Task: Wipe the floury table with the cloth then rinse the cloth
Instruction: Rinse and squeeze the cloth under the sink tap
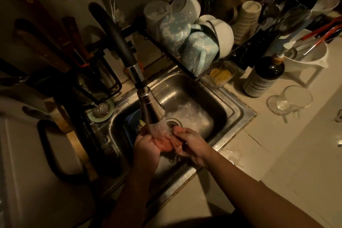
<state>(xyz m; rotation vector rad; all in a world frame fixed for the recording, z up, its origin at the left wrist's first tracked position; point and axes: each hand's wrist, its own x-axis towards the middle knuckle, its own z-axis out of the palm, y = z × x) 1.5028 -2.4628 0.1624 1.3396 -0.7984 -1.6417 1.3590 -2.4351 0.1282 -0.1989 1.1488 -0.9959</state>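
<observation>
**Head view**
- Cloth (165, 145): pinkish and bunched, under the running spray, above the drain and between both hands.
- Left hand (148, 145): fingers curled round the cloth's left end, gripping it.
- Right hand (191, 147): fingers curled on the right end, gripping it too.
- Tap (150, 110): spray head just above the hands, water on.
- Sink (239, 109): steel, basin wet.
- Bench (288, 163): pale, with a wet sheen beside the sink rim.
- Bottle (264, 77) and glass (294, 99): on the bench right of the sink, well apart from the hands.
- Risks, as judged:
  - Spray bouncing off the cloth could splash over the rim and wet the bench further.
  - A loose grip could drop the cloth onto the drain.
  - Flour may stay in the folds if the cloth is not opened out.
</observation>
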